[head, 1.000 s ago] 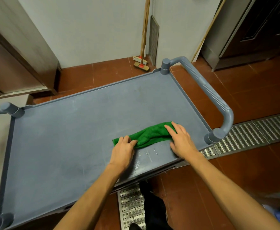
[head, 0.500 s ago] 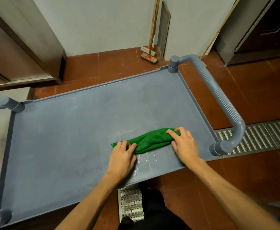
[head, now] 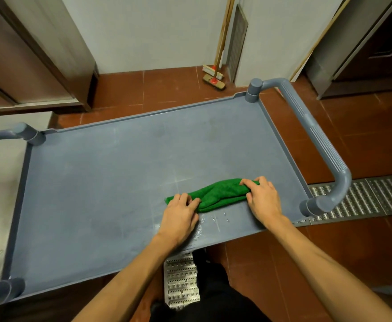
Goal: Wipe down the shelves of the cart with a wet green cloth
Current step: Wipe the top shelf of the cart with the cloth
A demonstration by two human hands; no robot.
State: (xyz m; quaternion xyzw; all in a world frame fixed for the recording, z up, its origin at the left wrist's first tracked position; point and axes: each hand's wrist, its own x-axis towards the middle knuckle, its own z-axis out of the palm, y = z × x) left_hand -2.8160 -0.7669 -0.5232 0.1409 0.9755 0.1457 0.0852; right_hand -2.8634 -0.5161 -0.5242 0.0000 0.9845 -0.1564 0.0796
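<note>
Since half a second ago the right hand (head: 263, 198) has curled its fingers over the end of the green cloth (head: 223, 192), where they lay flatter before. Its grip is now closed round that end, thumb underneath at the near side. The left hand (head: 178, 214) sits on the other end, at 8 o'clock from the cloth's middle. Its grip is half closed, with bent fingertips dug into the fabric and a green corner poking out past them at 9 o'clock.

The cloth lies bunched in a long roll on the cart's grey top shelf (head: 97, 182), toward 4 o'clock from the shelf's middle and close to the near edge. Water drops (head: 210, 220) glisten on the shelf just at 6 o'clock from the cloth, between the two wrists. A ribbed handle (head: 315, 140) arches at 3 o'clock. A brush (head: 213, 77) leans on the wall at 12 o'clock, and a metal floor grate (head: 364, 198) runs beyond the handle.
</note>
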